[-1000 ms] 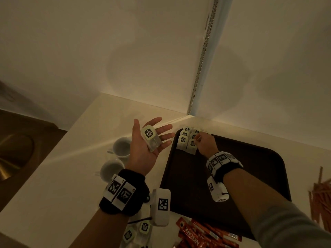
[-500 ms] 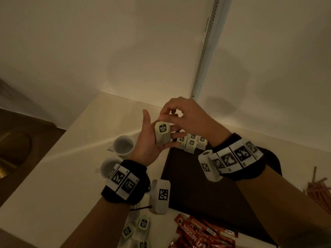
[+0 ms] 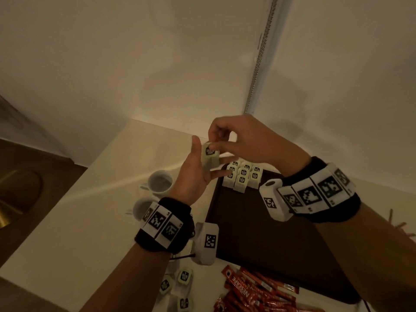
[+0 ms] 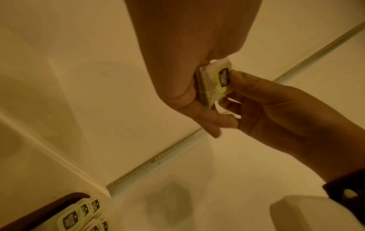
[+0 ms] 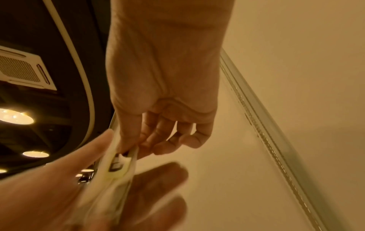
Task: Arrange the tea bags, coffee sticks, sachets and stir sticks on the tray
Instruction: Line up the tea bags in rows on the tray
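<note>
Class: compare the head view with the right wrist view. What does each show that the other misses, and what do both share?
Only the head view shows the dark tray with tea bags grouped in its far corner, two white cups, red coffee sticks and loose tea bags on the counter.

Only the right wrist view shows ceiling lights and a vent.

Both show the right hand pinching the held tea bag lying on the left hand.
</note>
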`<action>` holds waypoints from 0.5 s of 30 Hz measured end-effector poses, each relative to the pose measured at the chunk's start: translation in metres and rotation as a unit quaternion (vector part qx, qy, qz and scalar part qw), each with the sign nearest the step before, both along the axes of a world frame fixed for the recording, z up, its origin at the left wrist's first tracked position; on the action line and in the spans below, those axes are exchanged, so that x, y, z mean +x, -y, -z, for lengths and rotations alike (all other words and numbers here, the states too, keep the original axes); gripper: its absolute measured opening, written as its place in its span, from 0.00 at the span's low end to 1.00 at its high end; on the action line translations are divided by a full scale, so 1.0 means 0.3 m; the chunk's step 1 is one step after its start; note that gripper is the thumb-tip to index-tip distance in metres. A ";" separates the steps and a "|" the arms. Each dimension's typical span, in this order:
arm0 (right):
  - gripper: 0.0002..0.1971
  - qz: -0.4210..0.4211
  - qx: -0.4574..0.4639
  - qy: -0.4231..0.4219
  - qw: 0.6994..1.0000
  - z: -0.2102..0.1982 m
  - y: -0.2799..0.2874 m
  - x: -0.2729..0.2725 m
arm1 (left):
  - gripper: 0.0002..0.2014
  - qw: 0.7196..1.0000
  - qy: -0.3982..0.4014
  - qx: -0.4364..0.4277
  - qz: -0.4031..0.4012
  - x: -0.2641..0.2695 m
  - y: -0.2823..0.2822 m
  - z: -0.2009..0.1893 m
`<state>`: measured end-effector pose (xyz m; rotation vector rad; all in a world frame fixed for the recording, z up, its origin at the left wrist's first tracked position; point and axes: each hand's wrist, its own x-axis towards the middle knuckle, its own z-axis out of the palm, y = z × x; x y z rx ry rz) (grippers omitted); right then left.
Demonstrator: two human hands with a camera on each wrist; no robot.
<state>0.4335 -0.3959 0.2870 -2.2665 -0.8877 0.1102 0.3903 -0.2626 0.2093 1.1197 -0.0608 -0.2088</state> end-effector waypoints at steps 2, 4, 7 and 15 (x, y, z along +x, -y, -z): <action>0.04 0.032 0.005 0.026 0.999 -0.042 0.005 -0.001 | 0.19 0.999 0.036 -0.001 -0.035 -0.008 -0.004 0.009; 0.07 0.056 -0.006 0.054 0.997 -0.080 0.007 -0.005 | 0.14 0.997 0.056 0.000 -0.047 -0.017 -0.003 0.018; 0.07 0.060 -0.039 0.077 0.994 -0.117 -0.003 -0.019 | 0.09 0.998 0.048 -0.013 -0.031 -0.033 0.010 0.007; 0.10 0.095 -0.032 0.090 0.991 -0.122 -0.013 -0.032 | 0.18 0.997 0.044 -0.055 0.021 -0.045 0.038 -0.014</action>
